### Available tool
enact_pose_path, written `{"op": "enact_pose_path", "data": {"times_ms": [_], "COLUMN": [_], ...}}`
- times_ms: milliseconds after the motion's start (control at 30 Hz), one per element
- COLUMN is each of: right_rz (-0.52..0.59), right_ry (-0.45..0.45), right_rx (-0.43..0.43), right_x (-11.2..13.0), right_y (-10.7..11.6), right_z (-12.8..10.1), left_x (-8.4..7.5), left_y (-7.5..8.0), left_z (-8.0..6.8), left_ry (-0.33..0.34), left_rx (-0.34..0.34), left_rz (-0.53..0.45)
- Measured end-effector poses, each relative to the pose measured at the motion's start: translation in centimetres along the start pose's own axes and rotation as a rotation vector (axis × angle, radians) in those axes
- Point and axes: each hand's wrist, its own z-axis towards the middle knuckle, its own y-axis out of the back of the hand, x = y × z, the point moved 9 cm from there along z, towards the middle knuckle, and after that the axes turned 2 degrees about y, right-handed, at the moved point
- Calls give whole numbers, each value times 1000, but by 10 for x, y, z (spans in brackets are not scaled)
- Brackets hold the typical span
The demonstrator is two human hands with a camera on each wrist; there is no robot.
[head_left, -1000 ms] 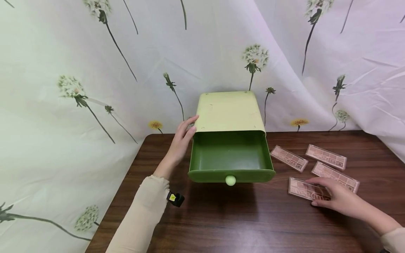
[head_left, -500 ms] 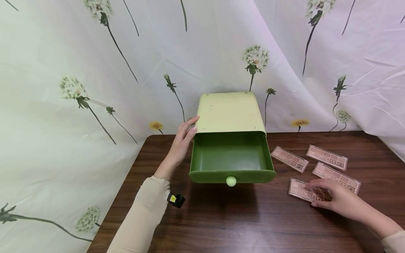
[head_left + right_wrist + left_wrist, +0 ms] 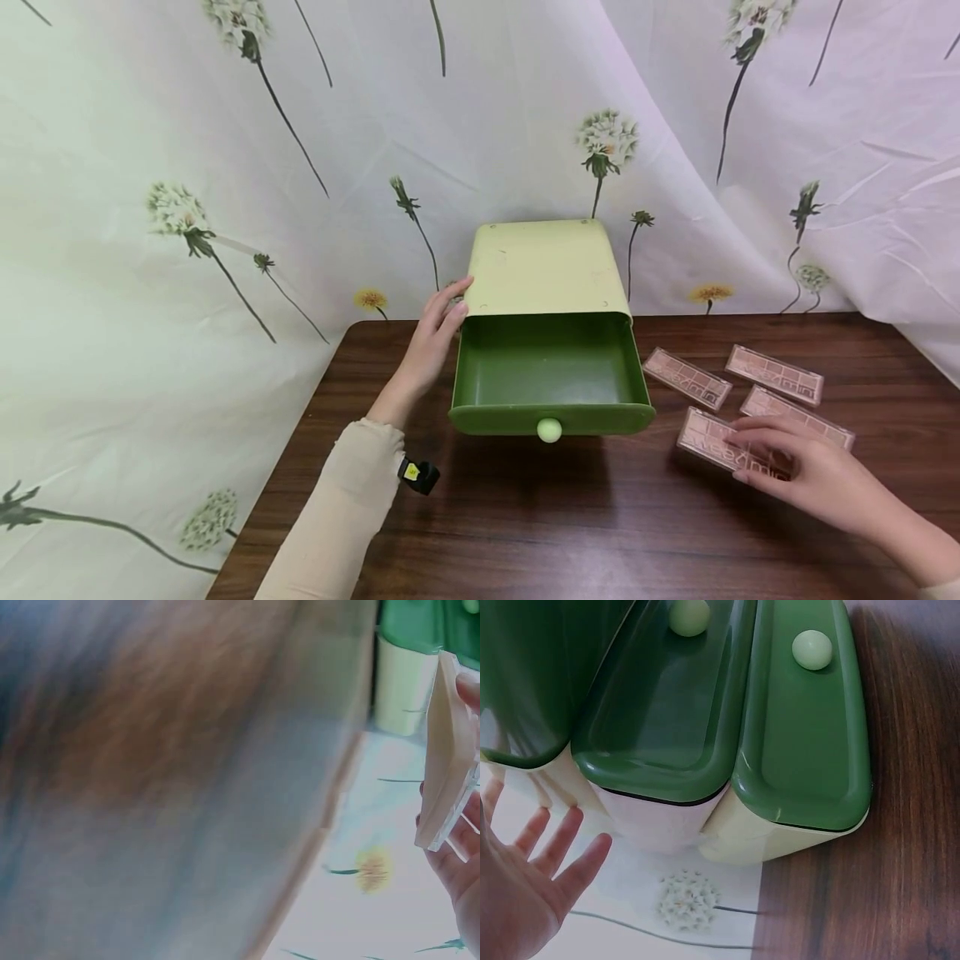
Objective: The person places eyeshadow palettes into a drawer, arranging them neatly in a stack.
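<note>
Palette case (image 3: 720, 445), a flat pink one, sits lifted off the brown table (image 3: 525, 525) at the right of the scene, gripped by the person's right hand (image 3: 806, 475), whose fingers curl over its top. Starting from the left, the left hand (image 3: 431, 333) rests with straight, spread fingers against the side of the pale green box (image 3: 543, 267), whose dark green drawer (image 3: 551, 371) stands pulled out with its round knob (image 3: 549, 430) facing forward. Three more pink cases (image 3: 774, 374) lie flat on the wood just beyond the held one.

Glossy plastic drawer (image 3: 551, 367), wood-grain table (image 3: 570, 517), clear-lidded plastic palette (image 3: 712, 442).
</note>
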Motion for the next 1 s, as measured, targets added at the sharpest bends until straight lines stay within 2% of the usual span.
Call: {"op": "enact_pose_path", "data": {"times_ms": [133, 333, 567, 767, 1000], "right_rz": [-6, 11, 77, 78, 136], "right_ry": [32, 18, 124, 133, 267], "right_rx": [-22, -30, -93, -105, -204], "right_x": [15, 34, 53, 66, 98], "right_y": [13, 32, 52, 65, 81], "right_z": [9, 21, 34, 47, 71], "left_x": [-1, -4, -37, -38, -36], "left_y": [0, -1, -2, -1, -2], "left_z": [0, -1, -13, -13, -12], "left_ry": [-11, 4, 21, 20, 14], "left_rx": [0, 8, 21, 16, 18], "left_rz": [1, 0, 9, -4, -18]}}
